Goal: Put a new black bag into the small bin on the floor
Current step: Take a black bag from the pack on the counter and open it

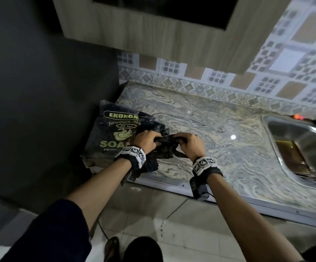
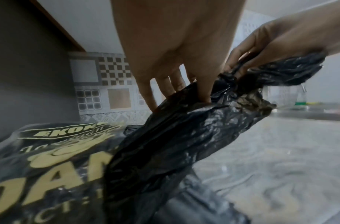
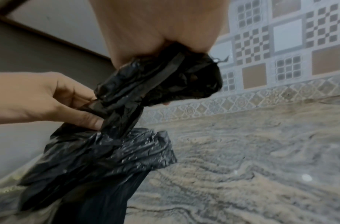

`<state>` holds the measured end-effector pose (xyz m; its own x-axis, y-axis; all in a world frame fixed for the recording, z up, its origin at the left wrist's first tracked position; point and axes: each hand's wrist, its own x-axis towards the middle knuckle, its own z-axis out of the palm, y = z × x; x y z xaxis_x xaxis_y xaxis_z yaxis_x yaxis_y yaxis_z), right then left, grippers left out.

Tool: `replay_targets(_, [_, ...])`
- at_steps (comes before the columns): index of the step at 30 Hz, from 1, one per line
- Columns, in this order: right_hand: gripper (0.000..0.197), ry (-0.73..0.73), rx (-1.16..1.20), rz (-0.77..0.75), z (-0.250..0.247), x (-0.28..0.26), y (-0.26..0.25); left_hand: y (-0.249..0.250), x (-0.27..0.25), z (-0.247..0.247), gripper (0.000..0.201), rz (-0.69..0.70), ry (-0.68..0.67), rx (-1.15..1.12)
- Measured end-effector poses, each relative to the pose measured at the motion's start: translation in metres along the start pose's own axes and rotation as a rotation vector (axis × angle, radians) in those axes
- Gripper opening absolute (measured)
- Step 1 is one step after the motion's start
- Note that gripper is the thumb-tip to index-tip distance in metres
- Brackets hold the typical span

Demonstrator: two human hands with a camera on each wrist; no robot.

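Note:
A crumpled black bag is stretched between both hands just above the marbled counter. My left hand pinches one end of it; in the left wrist view the left hand digs its fingers into the black bag. My right hand grips the other bunched end; in the right wrist view the right hand closes on the black bag. The bag's loose part trails over the counter's front edge. A black pack of bags with gold print lies at the counter's left end. No bin is in view.
A steel sink is set into the counter at the right. A dark wall stands on the left and a patterned tile wall behind. A cupboard hangs overhead. Light floor tiles and my feet show below.

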<state>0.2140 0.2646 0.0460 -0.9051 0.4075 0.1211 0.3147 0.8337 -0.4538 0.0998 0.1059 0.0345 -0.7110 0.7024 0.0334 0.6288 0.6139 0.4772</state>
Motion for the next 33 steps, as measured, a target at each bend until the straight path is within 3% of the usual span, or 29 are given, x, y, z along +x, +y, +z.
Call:
replay_targets(3, [0.030, 0.116, -0.034, -0.009, -0.030, -0.014, 0.011, 0.028, -0.016, 0.003, 0.014, -0.091, 0.113, -0.148])
replay_targets(7, [0.057, 0.213, 0.155, -0.002, -0.048, -0.037, 0.013, 0.048, -0.033, 0.002, 0.017, -0.212, 0.203, -0.360])
replay_targets(12, [0.082, -0.025, 0.344, -0.028, -0.045, -0.071, -0.018, 0.065, -0.052, -0.009, 0.035, -0.340, 0.302, -0.543])
replay_targets(15, [0.076, -0.094, 0.532, -0.017, -0.030, -0.080, -0.033, 0.070, -0.068, -0.017, 0.032, -0.337, 0.295, -0.625])
replay_targets(21, [0.041, 0.027, 0.625, 0.065, -0.022, -0.096, -0.064, 0.060, -0.120, -0.046, 0.038, -0.317, 0.213, -0.724])
replay_targets(27, [0.028, 0.146, 0.775, 0.133, -0.016, -0.140, -0.113, 0.027, -0.187, -0.073, 0.020, -0.395, 0.393, -0.732])
replay_targets(30, [0.034, 0.186, 0.799, 0.153, -0.013, -0.164, -0.139, 0.022, -0.217, -0.082, 0.029, -0.297, 0.422, -0.713])
replay_targets(33, [0.039, 0.257, 0.723, 0.140, -0.011, -0.185, -0.156, 0.024, -0.237, -0.085, 0.030, -0.114, 0.339, -0.719])
